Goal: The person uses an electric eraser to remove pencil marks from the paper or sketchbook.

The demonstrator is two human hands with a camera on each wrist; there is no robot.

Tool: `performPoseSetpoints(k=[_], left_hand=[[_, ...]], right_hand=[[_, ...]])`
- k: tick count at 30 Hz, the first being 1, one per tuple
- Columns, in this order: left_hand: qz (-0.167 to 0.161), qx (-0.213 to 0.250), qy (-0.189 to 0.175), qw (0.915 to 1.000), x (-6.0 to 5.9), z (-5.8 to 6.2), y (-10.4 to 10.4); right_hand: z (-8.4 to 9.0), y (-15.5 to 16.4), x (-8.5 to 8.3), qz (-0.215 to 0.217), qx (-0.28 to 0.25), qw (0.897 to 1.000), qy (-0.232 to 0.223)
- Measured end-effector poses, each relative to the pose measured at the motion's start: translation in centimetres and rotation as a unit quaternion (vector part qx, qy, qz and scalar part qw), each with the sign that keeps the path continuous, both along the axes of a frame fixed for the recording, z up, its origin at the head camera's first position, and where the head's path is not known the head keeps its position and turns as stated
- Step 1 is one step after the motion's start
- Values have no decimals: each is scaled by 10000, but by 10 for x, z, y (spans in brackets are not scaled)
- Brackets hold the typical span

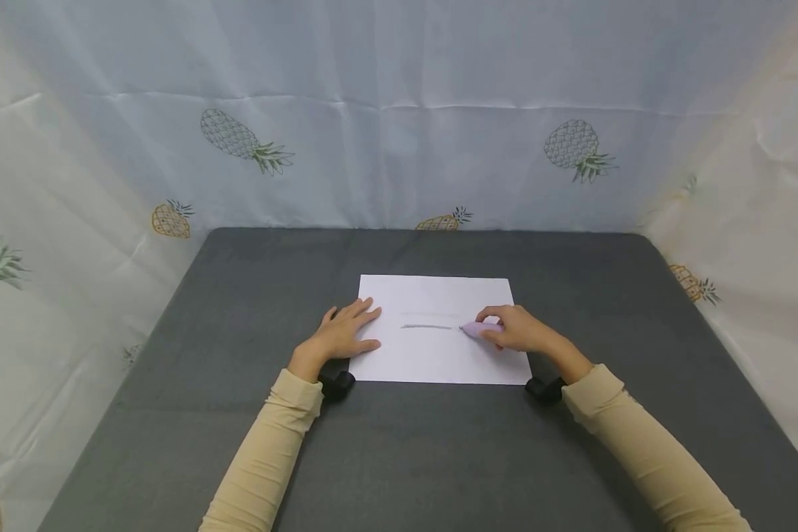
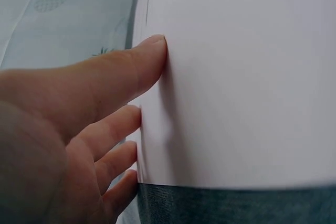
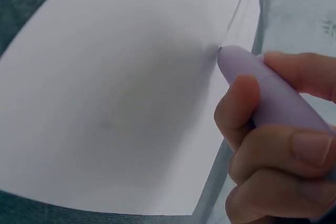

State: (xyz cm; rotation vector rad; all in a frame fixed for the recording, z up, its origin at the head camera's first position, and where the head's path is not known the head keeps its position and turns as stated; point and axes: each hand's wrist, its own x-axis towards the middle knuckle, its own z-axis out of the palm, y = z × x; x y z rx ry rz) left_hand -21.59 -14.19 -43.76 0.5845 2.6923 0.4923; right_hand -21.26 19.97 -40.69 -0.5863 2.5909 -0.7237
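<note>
At the middle of the grey worktop (image 1: 239, 414), our right hand (image 1: 522, 332) grips a lilac pen (image 1: 482, 329), tip on the white sheet (image 1: 439, 362) beside a grey line (image 1: 427, 326); our left hand (image 1: 342, 336) lies flat, fingers spread, pinning the paper's edge; steady pressure should keep strokes straight; the nib itself blurs.

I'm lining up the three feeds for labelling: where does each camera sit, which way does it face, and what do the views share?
Head: worn on the head, facing forward and down at the grey table; shows both sleeved arms, left hand and right hand.
Left wrist: on the left wrist, looking along the fingers that lie flat on the paper.
Right wrist: on the right wrist, looking at the lilac pen in the hand's grip.
Shared: all three show the paper; head and right wrist show the pen and the drawn grey line.
</note>
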Motion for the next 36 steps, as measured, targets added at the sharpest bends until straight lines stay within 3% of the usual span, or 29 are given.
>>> performPoseSetpoints(k=[11,21,36], left_hand=[[61,-61,-115,9999,-1,1,1],[93,-30,-97,9999,1,3,1],[44,41,32,10000,-2,-1,0]], right_hand=[[6,-3,-1,20,186,9996,-199],[4,-2,-2,-40,258,9996,-111],[3,-7,-7,293,-28,9996,-44]])
